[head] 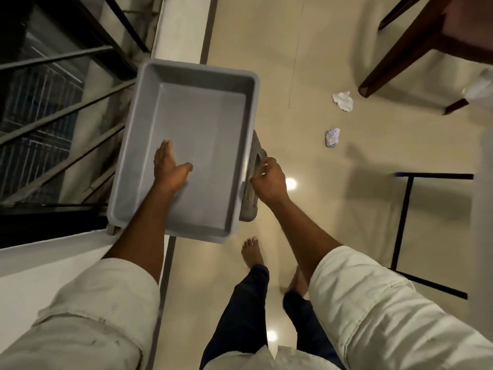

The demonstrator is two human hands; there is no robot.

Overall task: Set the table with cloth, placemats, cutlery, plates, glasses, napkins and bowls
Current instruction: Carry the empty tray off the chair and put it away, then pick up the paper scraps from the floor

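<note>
Tub: grey plastic tub (234,108), resting on a grey stool (254,166) by the window wall; I see nothing inside it.
Left hand: my left hand (169,166) reaches into the tub near its near edge, fingers straight and relaxed, gripping nothing.
Right hand: my right hand (268,180) sits at the tub's right rim, fingers curled round the stool edge.
Floor: two crumpled papers (342,101) lie well apart from the tub, near a wooden chair (400,49).
</note>
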